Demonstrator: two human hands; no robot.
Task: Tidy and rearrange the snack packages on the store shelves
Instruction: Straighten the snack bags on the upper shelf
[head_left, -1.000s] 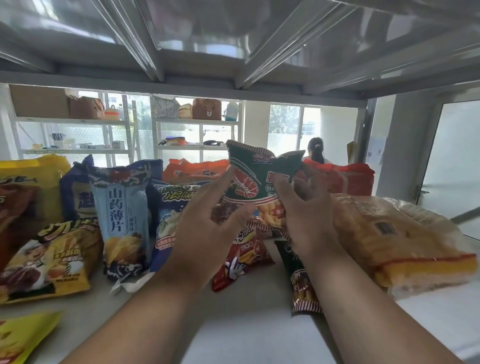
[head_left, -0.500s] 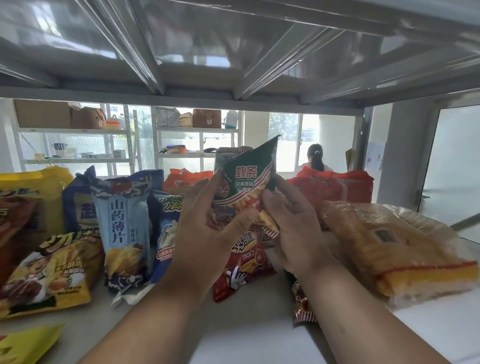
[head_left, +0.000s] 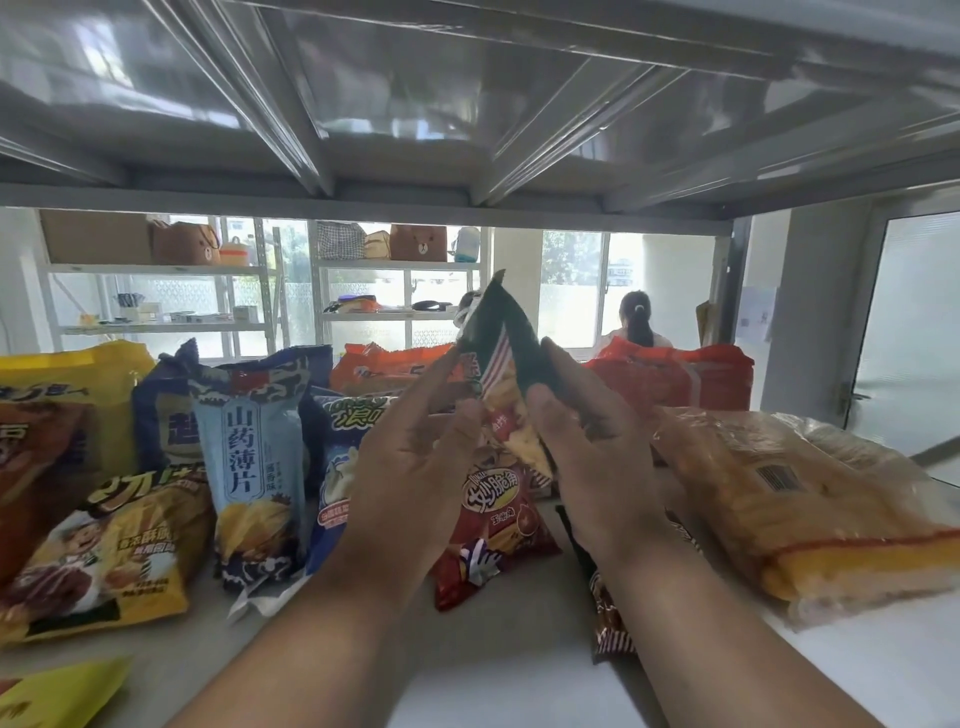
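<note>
Dark green crinkled foil snack bag (head_left: 500, 332): gripped between left hand (head_left: 415, 457) and right hand (head_left: 592, 447), not yet shelved. Neighbouring packs on the grey metal shelf (head_left: 519, 691) lie jumbled; most tidying seemingly remains.

L hand (head_left: 415, 467): bare, no ring | R hand (head_left: 597, 467): bare | both arms: no sleeves, no watch

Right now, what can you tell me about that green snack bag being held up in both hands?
The green snack bag is a small glossy foil-like packet, dark green with a red-and-white striped band and a picture of pale yellow snack sticks. It is held off the shelf, turned nearly edge-on, one corner pointing up. The left hand and right hand pinch it from either side. A red snack bag lies on the shelf below; whether they touch is unclear.
</note>
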